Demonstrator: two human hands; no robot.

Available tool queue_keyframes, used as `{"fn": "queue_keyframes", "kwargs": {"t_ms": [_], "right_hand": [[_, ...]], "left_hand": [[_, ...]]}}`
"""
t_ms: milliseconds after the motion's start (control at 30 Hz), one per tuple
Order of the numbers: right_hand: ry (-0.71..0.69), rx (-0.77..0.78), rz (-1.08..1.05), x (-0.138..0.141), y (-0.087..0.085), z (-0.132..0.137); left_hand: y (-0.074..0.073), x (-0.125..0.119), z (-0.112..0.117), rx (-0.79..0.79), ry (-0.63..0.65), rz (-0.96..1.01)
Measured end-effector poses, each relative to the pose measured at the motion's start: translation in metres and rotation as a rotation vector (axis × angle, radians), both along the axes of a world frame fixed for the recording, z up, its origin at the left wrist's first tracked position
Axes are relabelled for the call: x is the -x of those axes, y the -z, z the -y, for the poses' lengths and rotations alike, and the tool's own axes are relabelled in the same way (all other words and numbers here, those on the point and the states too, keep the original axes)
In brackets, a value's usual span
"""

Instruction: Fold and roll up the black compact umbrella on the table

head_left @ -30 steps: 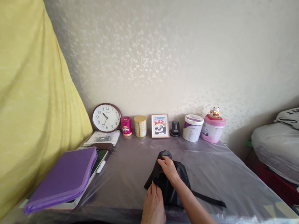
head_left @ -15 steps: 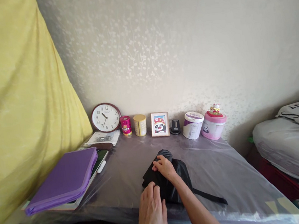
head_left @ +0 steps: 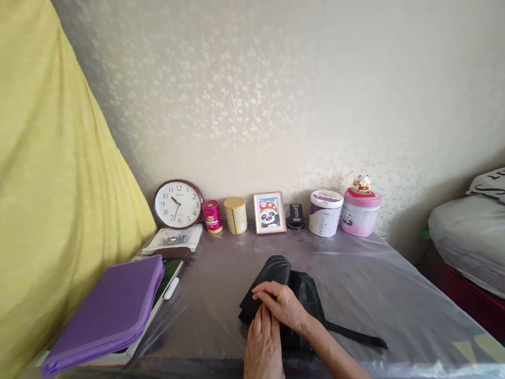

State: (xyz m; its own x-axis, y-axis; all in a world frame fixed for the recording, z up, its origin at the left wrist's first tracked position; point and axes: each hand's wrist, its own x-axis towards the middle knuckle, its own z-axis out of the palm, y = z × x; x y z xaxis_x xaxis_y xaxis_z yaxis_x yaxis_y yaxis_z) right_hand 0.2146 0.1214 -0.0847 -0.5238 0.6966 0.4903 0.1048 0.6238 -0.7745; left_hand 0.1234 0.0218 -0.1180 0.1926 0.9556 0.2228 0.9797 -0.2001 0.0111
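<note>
A bundle of folded black fabric (head_left: 308,296) with a rounded upper end lies near the front of the table, and a narrow black strap (head_left: 358,337) trails from it to the right. My left hand (head_left: 262,349) rests on the lower left of the bundle, fingers stretched out and close together. Just over the left fingertips, my right hand (head_left: 284,307) reaches across the fabric with its fingers bent and the thumb tucked in, gripping a fold. The fingertips of both hands meet there and partly hide the cloth.
A purple zip folder (head_left: 106,306) lies at left on a book, near a white marker (head_left: 171,288). Along the wall stand a clock (head_left: 178,204), a pink tin (head_left: 212,216), a yellow-lidded can (head_left: 236,215), a picture frame (head_left: 269,213), a black stapler-like object (head_left: 295,216) and two tubs (head_left: 326,213).
My right hand has come down toward me, from the top of the bundle to the left fingertips. My left hand has moved slightly forward, its fingers straightened.
</note>
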Motion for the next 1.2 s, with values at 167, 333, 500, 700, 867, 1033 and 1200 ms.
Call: {"fn": "queue_keyframes", "kwargs": {"t_ms": [167,333,500,700,867,1033,1200], "right_hand": [[0.004,-0.265,0.011,-0.014,0.01,0.001],[0.113,-0.381,0.143,-0.014,0.026,-0.039],[0.261,-0.399,0.289,-0.015,0.038,-0.087],[0.553,-0.366,0.208,-0.026,0.02,-0.079],[0.232,-0.381,0.089,-0.033,0.017,-0.019],[0.528,-0.269,0.484,-0.052,0.044,-0.027],[0.63,-0.284,0.58,-0.066,0.043,-0.026]], "left_hand": [[-0.013,-0.003,0.001,0.064,-0.035,-0.071],[-0.02,-0.004,0.001,0.211,-0.139,-0.123],[-0.025,-0.003,0.0,0.277,-0.174,-0.118],[-0.03,-0.004,-0.002,0.329,-0.215,-0.118],[-0.026,0.001,-0.002,0.288,-0.218,-0.132],[-0.024,0.004,-0.001,0.216,-0.198,-0.13],[-0.031,0.0,0.001,0.226,-0.233,-0.193]]}}
